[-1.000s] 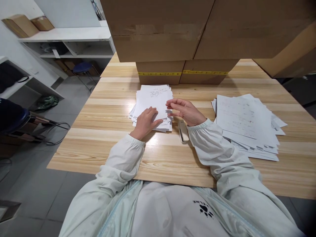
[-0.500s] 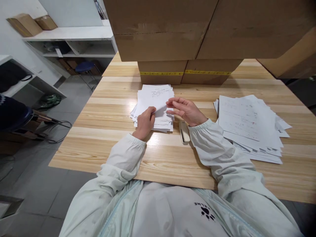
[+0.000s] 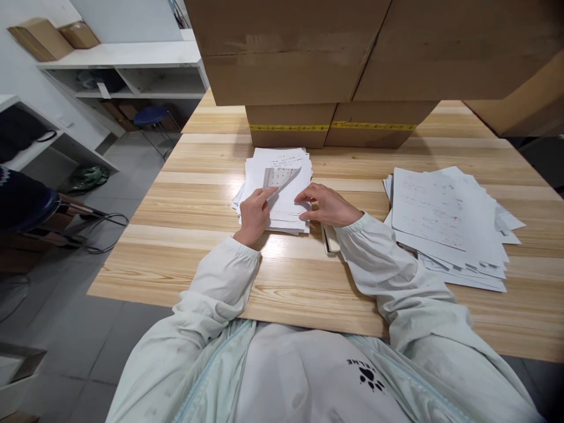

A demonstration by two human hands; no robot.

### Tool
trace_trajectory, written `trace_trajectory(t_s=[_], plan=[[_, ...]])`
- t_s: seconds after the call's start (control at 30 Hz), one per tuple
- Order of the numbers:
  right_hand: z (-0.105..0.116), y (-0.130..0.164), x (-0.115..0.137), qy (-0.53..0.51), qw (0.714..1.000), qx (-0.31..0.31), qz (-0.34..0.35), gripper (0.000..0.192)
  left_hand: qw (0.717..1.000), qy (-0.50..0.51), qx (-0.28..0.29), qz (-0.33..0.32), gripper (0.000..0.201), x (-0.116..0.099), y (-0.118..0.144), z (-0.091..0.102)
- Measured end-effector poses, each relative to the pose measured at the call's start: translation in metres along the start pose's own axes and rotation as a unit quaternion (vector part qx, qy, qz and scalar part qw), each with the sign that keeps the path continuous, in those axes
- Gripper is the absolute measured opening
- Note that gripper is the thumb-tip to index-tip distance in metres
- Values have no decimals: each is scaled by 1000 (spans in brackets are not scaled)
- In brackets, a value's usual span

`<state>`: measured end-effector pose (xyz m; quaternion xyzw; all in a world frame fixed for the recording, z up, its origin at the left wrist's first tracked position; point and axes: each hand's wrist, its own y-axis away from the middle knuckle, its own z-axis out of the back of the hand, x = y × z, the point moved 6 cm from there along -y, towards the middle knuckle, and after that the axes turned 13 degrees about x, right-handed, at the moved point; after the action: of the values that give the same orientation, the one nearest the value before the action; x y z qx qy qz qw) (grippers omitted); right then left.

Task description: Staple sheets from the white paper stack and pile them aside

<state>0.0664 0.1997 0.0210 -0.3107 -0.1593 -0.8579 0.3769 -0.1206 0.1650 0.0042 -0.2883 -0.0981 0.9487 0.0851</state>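
Note:
A stack of paper sheets (image 3: 291,224) lies in front of me, its edges uneven. One sheet (image 3: 280,177) on it is curled up near the middle, so a printed face with rows of marks shows. My left hand (image 3: 254,215) is at the stack's lower left, thumb and index finger closed on that sheet's edge. Over the right side of the stack, my right hand (image 3: 329,205) is bent with thumb and fingers apart, its tips at the paper. A white stapler (image 3: 330,241) lies beneath my right wrist, partly hidden by it.
A second, looser pile of written sheets (image 3: 443,217) spreads out to the right. Large cardboard boxes (image 3: 291,53) are stacked at the back of the wooden table (image 3: 185,235). Left of it, a blue stool (image 3: 150,116) stands on the floor before white shelving (image 3: 123,56).
The sheet at my left hand has curled up, baring its printed face. My right hand has come down closer to the stack with its fingers more bent.

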Motion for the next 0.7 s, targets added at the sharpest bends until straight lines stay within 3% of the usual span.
trace_trajectory(t_s=[0.17, 0.3, 0.7], plan=[[1, 1, 2, 19, 1000, 3, -4, 27, 997, 47, 57, -12, 31, -5, 6, -3], [0, 1, -1, 15, 1000, 1, 6, 33, 994, 62, 88, -36, 43, -11, 11, -8], [-8, -8, -30, -191, 981, 6, 20, 40, 995, 34, 92, -10, 41, -18, 13, -20]])
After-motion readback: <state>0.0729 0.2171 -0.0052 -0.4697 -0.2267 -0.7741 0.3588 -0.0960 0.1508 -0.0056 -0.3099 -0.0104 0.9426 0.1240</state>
